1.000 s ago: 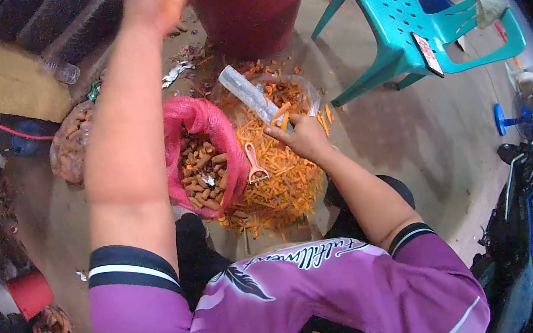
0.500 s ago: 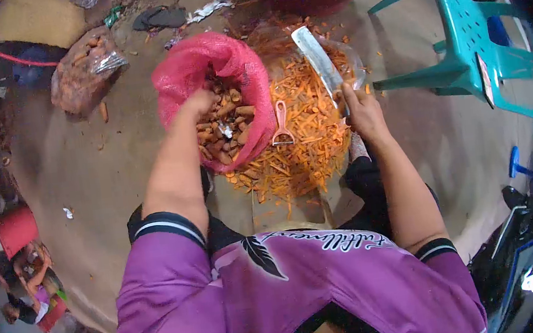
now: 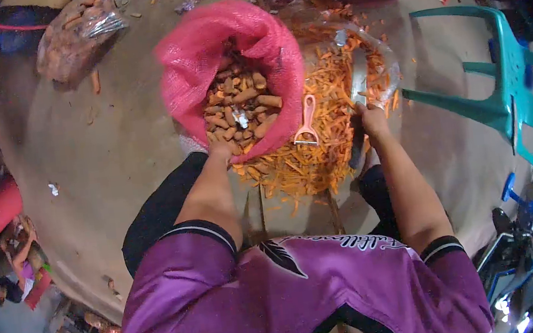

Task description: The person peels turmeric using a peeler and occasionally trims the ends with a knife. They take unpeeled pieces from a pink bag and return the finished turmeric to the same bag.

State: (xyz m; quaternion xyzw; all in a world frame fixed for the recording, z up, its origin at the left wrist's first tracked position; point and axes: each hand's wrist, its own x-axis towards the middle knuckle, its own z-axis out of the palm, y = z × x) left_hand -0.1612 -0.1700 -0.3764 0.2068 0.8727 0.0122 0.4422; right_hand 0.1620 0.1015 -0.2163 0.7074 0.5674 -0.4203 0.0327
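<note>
A pink woven sack (image 3: 187, 77) stands with its mouth toward me, holding many brown-orange carrot-like roots (image 3: 245, 96) and a scrap of white. My left hand (image 3: 222, 150) is closed on the sack's near rim, fingers partly hidden by its edge. To the right, my right hand (image 3: 373, 118) grips a broad-bladed knife (image 3: 359, 75), blade pointing away from me and dark handle toward me. An orange-handled peeler (image 3: 307, 121) lies between the sack and my right hand. Beneath peeler and knife spreads a heap of orange peelings (image 3: 324, 153), partly on clear plastic.
A green plastic chair (image 3: 500, 84) stands to the right. At the upper left is a clear bag of roots (image 3: 78, 40), with one loose root (image 3: 96, 82) beside it. Another person (image 3: 23, 253) sits at the far left. A motorcycle-like vehicle (image 3: 520, 256) shows at lower right.
My left hand has come out of the sack's mouth to its near rim. The sack now faces me more openly. The knife has swung more upright in my right hand.
</note>
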